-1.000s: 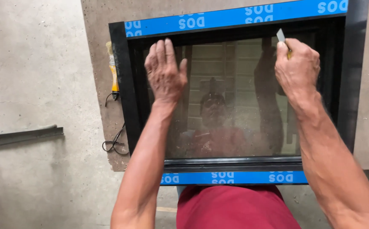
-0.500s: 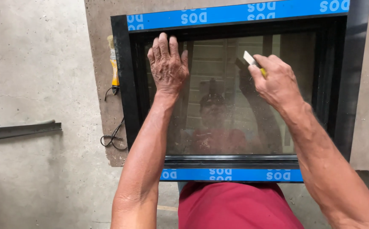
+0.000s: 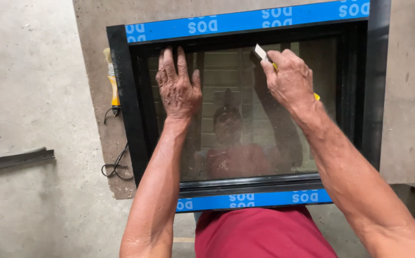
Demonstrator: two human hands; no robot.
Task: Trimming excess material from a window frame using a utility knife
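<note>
A black-framed window (image 3: 125,110) with blue protective tape (image 3: 245,21) on its top and bottom rails lies flat in front of me. My left hand (image 3: 178,86) rests palm down, fingers spread, on the upper left of the glass pane (image 3: 245,143). My right hand (image 3: 289,79) grips a small yellow-handled scraper (image 3: 261,51), its pale blade touching the glass near the top middle. The pane mirrors a person and the hands.
The window lies on a brown board (image 3: 93,28) over a concrete floor (image 3: 31,95). A yellow-handled tool (image 3: 112,81) and small black scissors (image 3: 116,165) lie left of the frame. A dark metal bar (image 3: 14,160) lies on the floor at far left.
My right hand has carried the scraper leftward along the top of the pane, from the upper right corner to the top middle. The left hand has stayed pressed on the glass.
</note>
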